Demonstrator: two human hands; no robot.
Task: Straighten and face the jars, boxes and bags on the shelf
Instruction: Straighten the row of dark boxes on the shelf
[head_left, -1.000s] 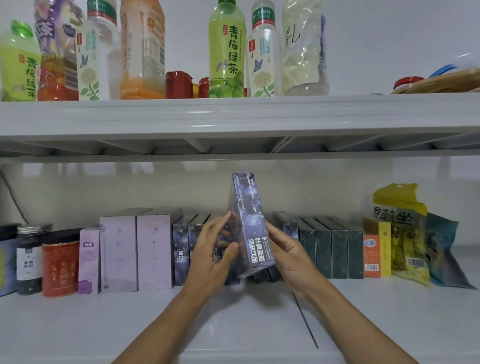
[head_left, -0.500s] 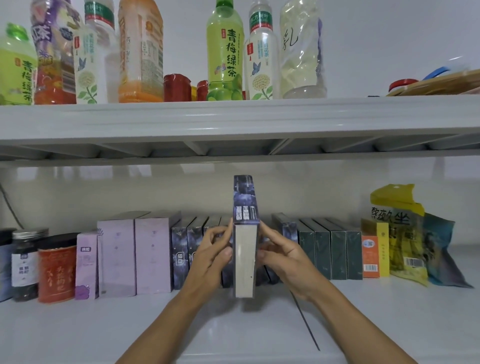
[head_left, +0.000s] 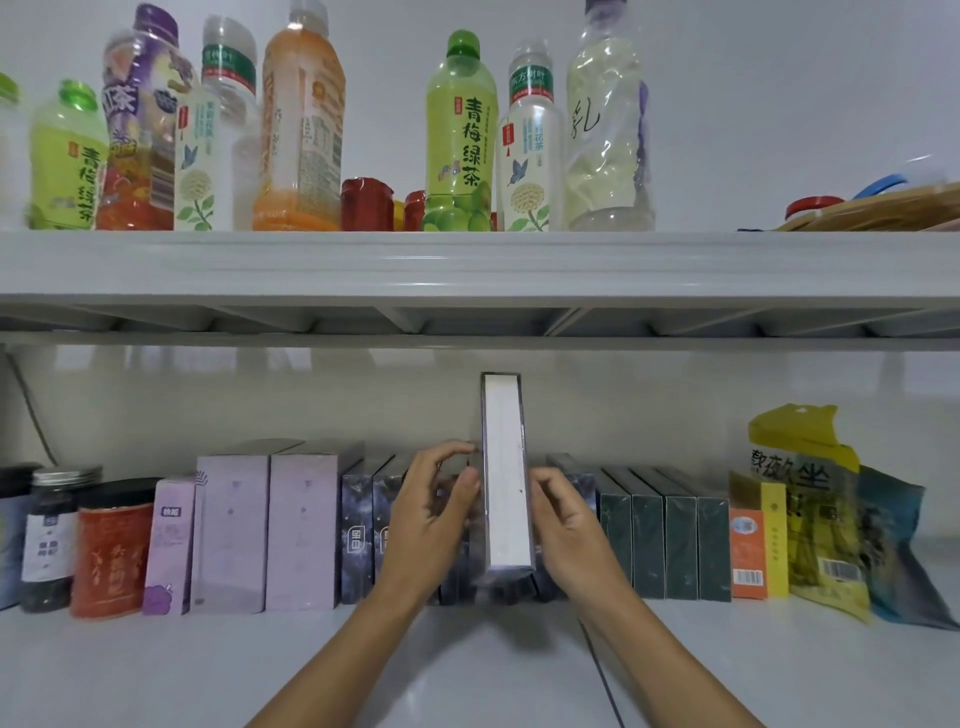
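I hold a flat dark-purple box (head_left: 504, 478) upright in front of the lower shelf's row, its white narrow face toward me. My left hand (head_left: 434, 514) pinches its left side with thumb and curled fingers. My right hand (head_left: 569, 525) grips its right side. Behind it stand dark starry boxes (head_left: 363, 535), lilac boxes (head_left: 270, 530) and dark green boxes (head_left: 660, 545), all upright in a row. The boxes directly behind my hands are hidden.
Jars (head_left: 49, 535) and a red tin (head_left: 111, 556) stand at the left end. An orange-yellow box (head_left: 756, 545), a yellow bag (head_left: 810, 499) and a blue bag (head_left: 893, 551) stand at the right. Drink bottles (head_left: 460, 140) line the upper shelf (head_left: 467, 265).
The box has been turned in my hands from its printed side to its white narrow face, and raised a little. Both hands stayed on its sides.
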